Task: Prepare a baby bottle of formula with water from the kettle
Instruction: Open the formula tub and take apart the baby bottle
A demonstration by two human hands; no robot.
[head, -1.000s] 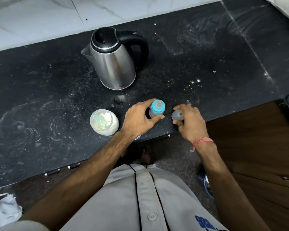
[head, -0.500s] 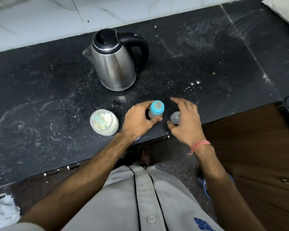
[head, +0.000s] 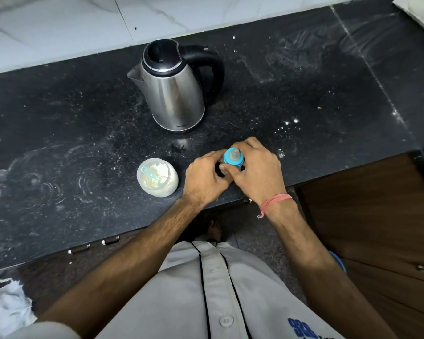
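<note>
Baby bottle point(head: 233, 156), blue collar, nipple upward

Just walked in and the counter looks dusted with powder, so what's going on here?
A person stands at the dark counter with both hands on a baby bottle. The left hand grips its body while the right hand wraps around the blue teat ring. An open tub of formula powder with a scoop inside sits left of the bottle. The steel kettle stands behind them, lid shut, untouched.

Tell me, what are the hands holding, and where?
Both hands hold the baby bottle: left hand on its side, right hand around its blue collar.
</note>
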